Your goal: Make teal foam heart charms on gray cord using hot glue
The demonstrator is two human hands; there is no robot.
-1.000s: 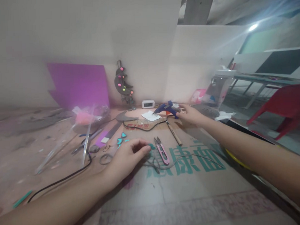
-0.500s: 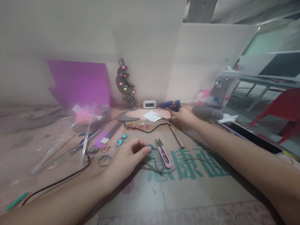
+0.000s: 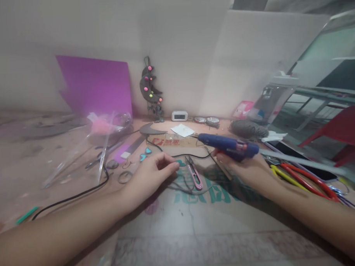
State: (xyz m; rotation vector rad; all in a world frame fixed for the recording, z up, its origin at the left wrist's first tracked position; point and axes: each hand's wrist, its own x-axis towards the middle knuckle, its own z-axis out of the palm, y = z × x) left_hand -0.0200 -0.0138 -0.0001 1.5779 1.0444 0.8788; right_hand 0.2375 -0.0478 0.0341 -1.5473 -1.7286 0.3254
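My right hand [image 3: 245, 169] is wrapped round the handle of a blue hot glue gun [image 3: 224, 145], its nozzle pointing left. A long whitish glue stick [image 3: 297, 161] runs out behind it. My left hand [image 3: 155, 168] hovers over the cardboard, thumb and fingertips pressed together; what they pinch, if anything, I cannot make out. Just right of it lie pink thread snips [image 3: 195, 175] with grey cord around them. Small teal heart pieces [image 3: 145, 153] rest beyond the left hand. A wooden-handled tool [image 3: 222, 168] lies partly under the glue gun. Further back is a grey crescent [image 3: 151, 130].
A moon-shaped hanging ornament [image 3: 149, 87] with coloured beads is against the wall, beside purple sheets [image 3: 96, 87]. A small white clock [image 3: 179, 116], white paper [image 3: 182, 130] and grey yarn [image 3: 249, 129] stand behind. Red-handled pliers [image 3: 308, 179] lie right. A black cable [image 3: 72, 198] crosses the table.
My right hand has lifted the glue gun from the back of the table and brought it nearer, nozzle over the cardboard. My left hand keeps its pinch. The view has shifted slightly.
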